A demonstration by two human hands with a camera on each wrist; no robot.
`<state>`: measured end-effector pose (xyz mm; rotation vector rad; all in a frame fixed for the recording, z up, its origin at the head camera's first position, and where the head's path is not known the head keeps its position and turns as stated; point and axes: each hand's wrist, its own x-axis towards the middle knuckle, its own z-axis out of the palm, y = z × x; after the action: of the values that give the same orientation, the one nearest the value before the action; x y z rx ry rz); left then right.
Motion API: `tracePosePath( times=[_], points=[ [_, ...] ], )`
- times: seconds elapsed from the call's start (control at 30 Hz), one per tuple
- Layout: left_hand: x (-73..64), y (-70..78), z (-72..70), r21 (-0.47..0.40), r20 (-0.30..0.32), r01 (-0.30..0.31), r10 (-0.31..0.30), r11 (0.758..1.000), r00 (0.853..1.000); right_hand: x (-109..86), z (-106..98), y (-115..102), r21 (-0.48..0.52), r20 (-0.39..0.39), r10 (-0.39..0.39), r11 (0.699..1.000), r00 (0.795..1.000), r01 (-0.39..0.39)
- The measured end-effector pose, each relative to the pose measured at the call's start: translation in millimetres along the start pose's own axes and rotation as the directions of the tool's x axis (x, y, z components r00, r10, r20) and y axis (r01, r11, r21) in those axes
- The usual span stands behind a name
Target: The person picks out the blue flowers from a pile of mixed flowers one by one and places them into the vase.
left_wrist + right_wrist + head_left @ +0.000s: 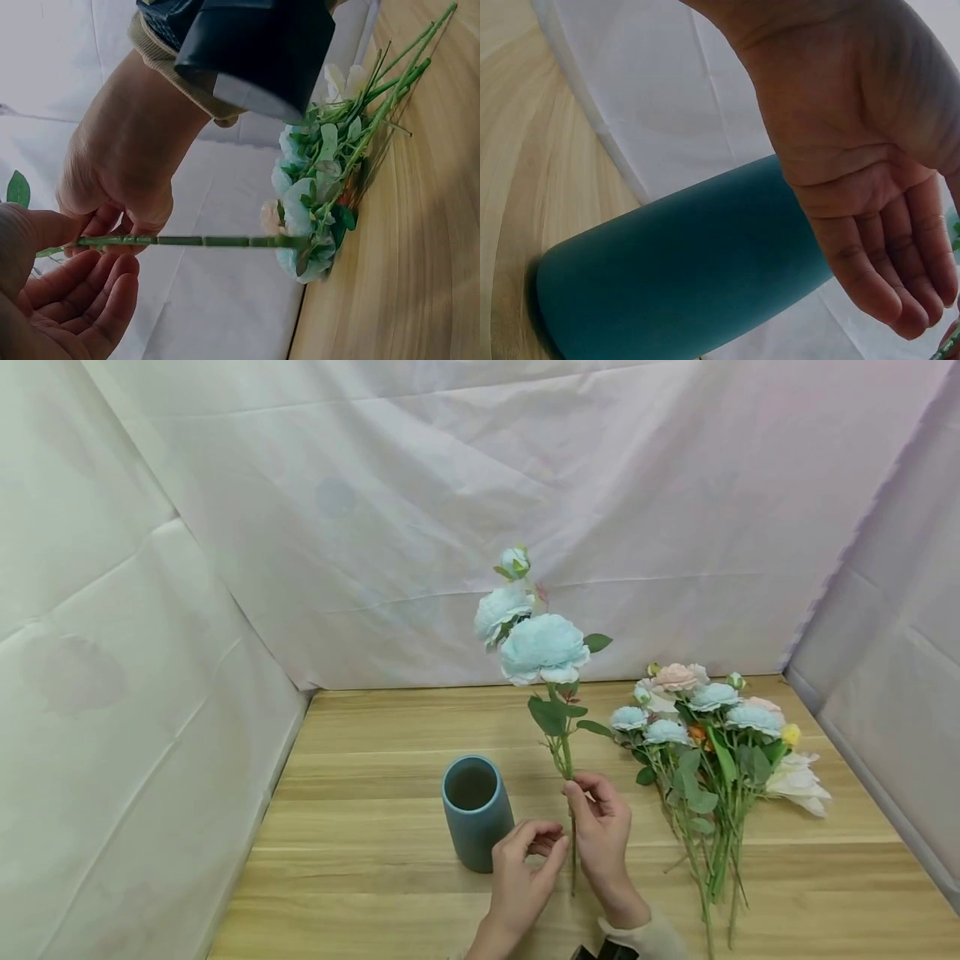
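Note:
An artificial flower stem (567,752) with pale blue blooms (544,648), a bud and green leaves stands upright over the table. My right hand (602,827) pinches it below the leaves, and its bare lower end hangs beneath the fingers. Left of the stem, my left hand (528,868) is raised close to it with relaxed, slightly bent fingers. In the right wrist view, the left palm (855,150) faces the camera with nothing in it. A blue vase (480,827) stands upright just behind and left of the left hand, its mouth facing up.
Right of the hands, a pile of artificial flowers (720,760) in blue, pink, white, orange and yellow lies on the wooden table (360,860), stems toward the front. Pale cloth (420,510) hangs behind the table and on both sides.

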<state>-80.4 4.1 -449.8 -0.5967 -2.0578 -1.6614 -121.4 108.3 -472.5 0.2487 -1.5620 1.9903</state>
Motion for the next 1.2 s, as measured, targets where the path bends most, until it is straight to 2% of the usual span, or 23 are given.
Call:
tracePosePath(
  times=[0.13, 0.3, 0.53, 0.57, 0.87, 1.2],
  points=[
    [0.0, 2.0, 0.2, -0.021, 0.005, 0.028, -0.028, 0.999, 1.0, -2.0, 3.6, -1.5, 0.034, 0.014, -0.017, 0.999, 1.0, 0.017],
    [-0.6, 1.8, 1.1, -0.023, -0.004, 0.078, -0.078, 0.997, 0.997, -4.2, 6.9, -1.9, 0.006, 0.014, 0.005, 1.0, 1.0, -0.005],
    [-14.4, -30.6, 8.6, -0.003, -0.038, 0.143, -0.143, 0.99, 0.989, -9.6, 10.3, -1.1, -0.013, 0.007, 0.029, 0.999, 1.0, -0.029],
    [-14.6, -31.4, 8.9, 0.004, -0.046, 0.148, -0.147, 0.989, 0.988, -10.5, 10.8, -1.5, -0.02, 0.009, 0.031, 0.999, 0.999, -0.031],
    [-15.3, -32.9, 9.3, 0.036, -0.107, 0.12, -0.115, 0.992, 0.988, -15.2, 12.4, -0.7, -0.013, 0.032, 0.001, 1.0, 0.999, 0.0],
    [-15.9, -34.4, 10.1, 0.105, -0.141, -0.017, 0.032, 0.994, 0.989, -15.9, 11.7, -2.3, 0.015, 0.077, -0.047, 0.999, 0.996, 0.046]
  ],
)
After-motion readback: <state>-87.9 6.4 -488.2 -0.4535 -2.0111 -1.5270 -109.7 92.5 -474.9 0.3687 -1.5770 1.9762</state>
